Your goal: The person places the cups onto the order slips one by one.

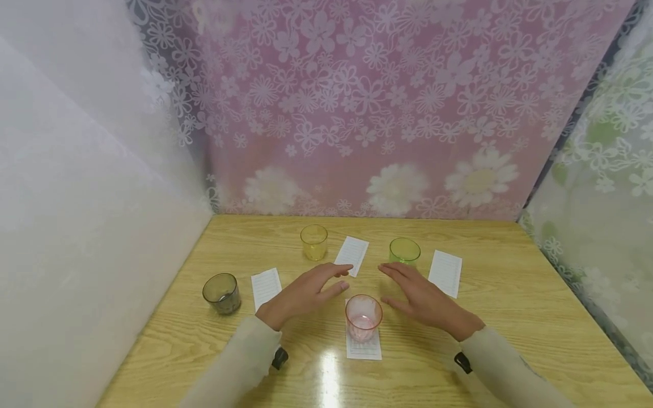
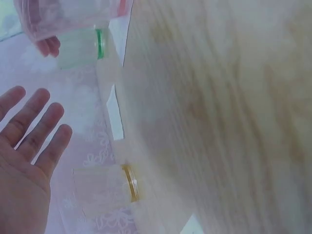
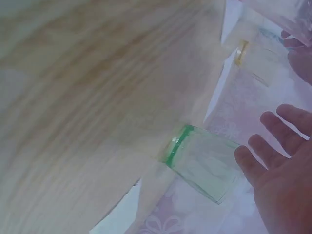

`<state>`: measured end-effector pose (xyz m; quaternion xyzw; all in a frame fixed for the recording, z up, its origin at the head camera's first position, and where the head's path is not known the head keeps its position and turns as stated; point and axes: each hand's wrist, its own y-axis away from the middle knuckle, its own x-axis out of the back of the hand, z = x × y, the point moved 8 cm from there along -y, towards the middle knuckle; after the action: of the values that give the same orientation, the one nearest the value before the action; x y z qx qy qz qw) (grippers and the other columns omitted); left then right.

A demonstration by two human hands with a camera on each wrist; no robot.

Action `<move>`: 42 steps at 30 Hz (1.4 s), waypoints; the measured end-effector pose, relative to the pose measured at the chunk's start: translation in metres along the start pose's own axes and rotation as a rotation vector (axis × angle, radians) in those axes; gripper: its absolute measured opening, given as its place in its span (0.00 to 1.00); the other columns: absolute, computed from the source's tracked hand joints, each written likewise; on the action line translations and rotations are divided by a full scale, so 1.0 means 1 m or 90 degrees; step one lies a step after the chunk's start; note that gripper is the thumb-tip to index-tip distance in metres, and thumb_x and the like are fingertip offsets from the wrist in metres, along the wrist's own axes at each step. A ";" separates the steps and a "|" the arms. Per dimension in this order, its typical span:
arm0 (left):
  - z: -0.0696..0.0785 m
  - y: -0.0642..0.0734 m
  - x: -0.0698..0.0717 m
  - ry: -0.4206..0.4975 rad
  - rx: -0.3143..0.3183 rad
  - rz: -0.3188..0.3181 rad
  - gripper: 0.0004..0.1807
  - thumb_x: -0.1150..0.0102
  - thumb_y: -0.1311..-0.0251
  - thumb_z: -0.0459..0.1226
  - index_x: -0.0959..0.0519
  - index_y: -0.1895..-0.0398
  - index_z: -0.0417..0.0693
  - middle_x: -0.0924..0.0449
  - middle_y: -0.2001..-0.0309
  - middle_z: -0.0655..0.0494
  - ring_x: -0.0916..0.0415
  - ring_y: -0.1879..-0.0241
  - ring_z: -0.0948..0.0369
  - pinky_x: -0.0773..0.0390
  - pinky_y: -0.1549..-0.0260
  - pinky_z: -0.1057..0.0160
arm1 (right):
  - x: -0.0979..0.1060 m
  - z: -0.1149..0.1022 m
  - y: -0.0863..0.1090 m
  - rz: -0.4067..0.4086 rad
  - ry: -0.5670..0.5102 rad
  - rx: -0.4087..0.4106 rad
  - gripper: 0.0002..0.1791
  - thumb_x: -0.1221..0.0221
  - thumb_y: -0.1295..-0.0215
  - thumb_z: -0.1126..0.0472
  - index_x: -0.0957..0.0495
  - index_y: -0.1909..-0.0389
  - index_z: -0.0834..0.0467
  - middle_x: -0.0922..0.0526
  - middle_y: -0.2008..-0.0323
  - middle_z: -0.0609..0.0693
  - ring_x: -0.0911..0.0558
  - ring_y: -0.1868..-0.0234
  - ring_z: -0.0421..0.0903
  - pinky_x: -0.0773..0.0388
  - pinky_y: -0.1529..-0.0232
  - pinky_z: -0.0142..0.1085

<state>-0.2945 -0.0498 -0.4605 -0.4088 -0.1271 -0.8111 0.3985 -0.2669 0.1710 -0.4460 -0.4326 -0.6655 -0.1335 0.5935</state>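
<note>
A pink glass stands on a printed paper slip near the middle front of the table. My left hand hovers to the left of this glass, its fingers extended and holding nothing. On the other side, my right hand is also raised with straight fingers and no object in it. Behind the right hand is a green glass, partly hidden by the fingers in the head view. In the right wrist view a gap of table lies around the green glass, and the fingertips overlap its edge.
A yellow glass stands at the back, with a paper slip to its right. At the left is a dark grey glass beside another slip. A further slip lies at the right. A floral curtain hangs behind the table.
</note>
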 end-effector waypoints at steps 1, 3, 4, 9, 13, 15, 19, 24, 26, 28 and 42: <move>-0.002 -0.001 0.003 -0.001 0.007 0.007 0.32 0.54 0.15 0.60 0.32 0.16 0.61 0.25 0.23 0.58 0.27 0.25 0.58 0.26 0.25 0.47 | 0.000 0.001 -0.002 -0.001 -0.004 -0.009 0.37 0.29 0.25 0.54 0.29 0.22 0.64 0.24 0.27 0.61 0.23 0.27 0.62 0.19 0.32 0.59; -0.006 -0.003 0.008 -0.001 0.020 0.023 0.32 0.54 0.15 0.60 0.31 0.17 0.60 0.26 0.22 0.58 0.29 0.23 0.58 0.28 0.23 0.47 | 0.001 0.003 -0.008 -0.005 -0.015 -0.027 0.37 0.31 0.23 0.53 0.30 0.21 0.64 0.25 0.26 0.62 0.24 0.25 0.63 0.21 0.30 0.61; -0.008 -0.004 0.010 -0.003 0.027 0.033 0.32 0.54 0.15 0.60 0.30 0.17 0.60 0.27 0.21 0.58 0.30 0.22 0.57 0.29 0.22 0.47 | 0.001 0.004 -0.011 -0.007 -0.021 -0.035 0.37 0.32 0.22 0.52 0.31 0.21 0.64 0.25 0.25 0.62 0.25 0.25 0.64 0.23 0.29 0.61; -0.016 -0.011 0.022 -0.018 0.059 0.074 0.33 0.53 0.16 0.61 0.32 0.17 0.59 0.29 0.21 0.60 0.34 0.19 0.55 0.31 0.21 0.45 | 0.000 0.009 -0.025 -0.016 -0.055 -0.084 0.38 0.35 0.20 0.48 0.33 0.19 0.63 0.28 0.23 0.63 0.28 0.22 0.65 0.27 0.25 0.64; -0.019 -0.018 0.031 -0.040 0.070 0.095 0.33 0.53 0.16 0.61 0.32 0.17 0.58 0.30 0.20 0.56 0.34 0.19 0.52 0.30 0.22 0.42 | -0.003 0.010 -0.036 -0.013 -0.070 -0.107 0.39 0.36 0.19 0.46 0.34 0.18 0.63 0.28 0.23 0.64 0.29 0.22 0.67 0.29 0.24 0.66; -0.020 -0.021 0.035 -0.048 0.077 0.108 0.32 0.51 0.16 0.59 0.31 0.18 0.57 0.30 0.20 0.54 0.34 0.20 0.50 0.30 0.22 0.41 | -0.003 0.009 -0.041 -0.007 -0.074 -0.106 0.39 0.36 0.19 0.47 0.34 0.18 0.64 0.27 0.23 0.64 0.28 0.23 0.67 0.29 0.25 0.67; -0.021 -0.027 0.046 -0.060 0.082 0.144 0.30 0.47 0.16 0.54 0.28 0.20 0.53 0.29 0.22 0.50 0.33 0.21 0.47 0.30 0.23 0.39 | -0.004 0.006 -0.051 0.007 -0.079 -0.095 0.38 0.35 0.20 0.48 0.33 0.19 0.65 0.25 0.26 0.65 0.24 0.27 0.68 0.26 0.28 0.67; -0.024 -0.031 0.058 -0.076 0.088 0.186 0.27 0.43 0.16 0.50 0.26 0.23 0.50 0.27 0.23 0.47 0.31 0.22 0.47 0.31 0.22 0.39 | -0.010 0.008 -0.061 0.004 -0.096 -0.103 0.37 0.36 0.19 0.49 0.33 0.20 0.64 0.24 0.27 0.65 0.24 0.27 0.67 0.26 0.28 0.65; -0.027 -0.032 0.061 -0.082 0.100 0.195 0.27 0.43 0.17 0.51 0.25 0.23 0.50 0.27 0.24 0.47 0.31 0.22 0.47 0.30 0.22 0.40 | -0.012 0.008 -0.063 -0.003 -0.104 -0.110 0.37 0.36 0.19 0.48 0.33 0.19 0.63 0.25 0.27 0.64 0.25 0.26 0.66 0.26 0.27 0.65; -0.032 -0.031 0.063 -0.085 0.116 0.203 0.27 0.44 0.17 0.52 0.25 0.23 0.51 0.27 0.24 0.48 0.31 0.23 0.47 0.29 0.23 0.40 | -0.015 0.009 -0.066 -0.009 -0.108 -0.115 0.38 0.36 0.19 0.48 0.33 0.19 0.63 0.25 0.27 0.64 0.26 0.26 0.66 0.26 0.27 0.65; -0.055 -0.035 0.079 -0.125 0.141 0.250 0.29 0.38 0.20 0.51 0.24 0.25 0.47 0.27 0.25 0.46 0.35 0.22 0.43 0.28 0.25 0.39 | -0.037 0.015 -0.079 -0.055 -0.150 -0.140 0.41 0.37 0.19 0.47 0.38 0.17 0.64 0.28 0.25 0.65 0.27 0.24 0.65 0.27 0.26 0.63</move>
<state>-0.3792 -0.0990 -0.4303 -0.4562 -0.1714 -0.6555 0.5769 -0.3383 0.1195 -0.4573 -0.4790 -0.7298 -0.1791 0.4538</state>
